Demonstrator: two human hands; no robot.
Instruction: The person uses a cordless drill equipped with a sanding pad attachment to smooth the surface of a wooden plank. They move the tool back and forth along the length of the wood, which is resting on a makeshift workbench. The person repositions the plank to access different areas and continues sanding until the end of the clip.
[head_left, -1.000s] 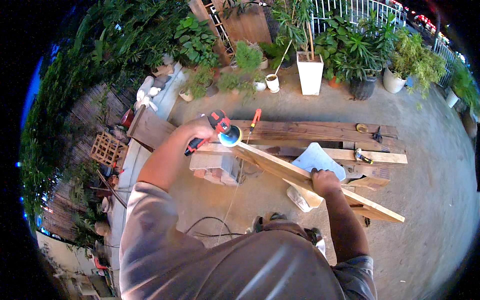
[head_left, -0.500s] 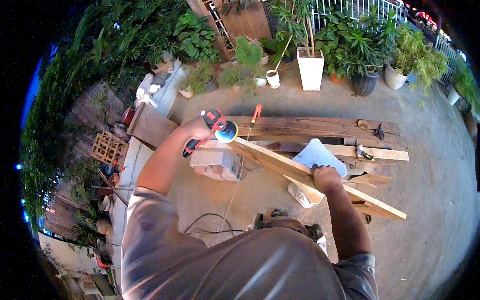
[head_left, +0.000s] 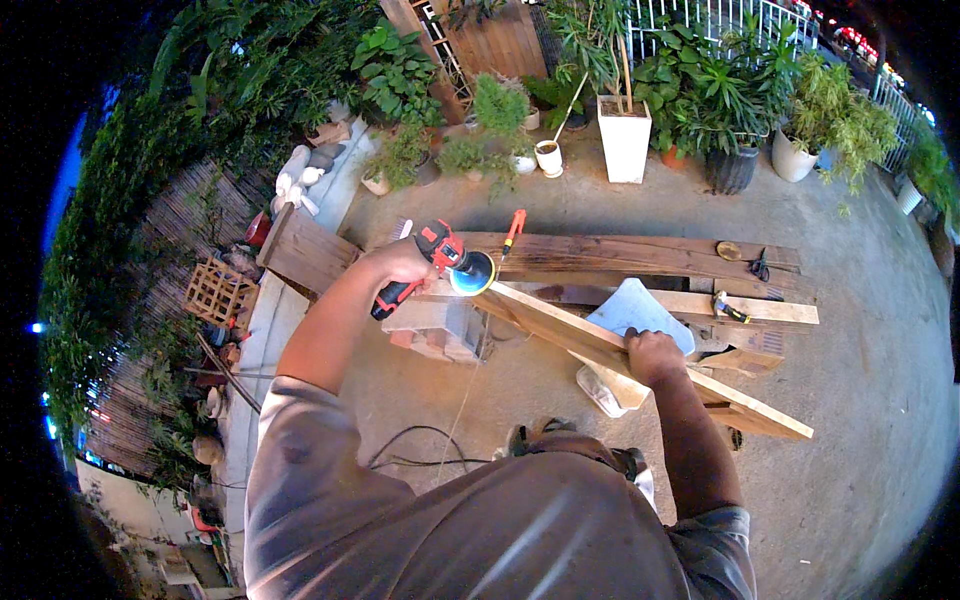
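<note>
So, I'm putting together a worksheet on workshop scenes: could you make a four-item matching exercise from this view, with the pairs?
Column one:
1. Handheld disc sander
2. Right hand
3. Tall square planter
4. Wooden lattice

Column two:
A. White, with a plant in it
B. Toward the picture's left side
C. Red and black, in the left hand
D. Gripping a wooden board

Right pairs: 1-C, 2-D, 3-A, 4-B.

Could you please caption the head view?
Left grip on red and black power tool, right grip on long wooden board.
</note>
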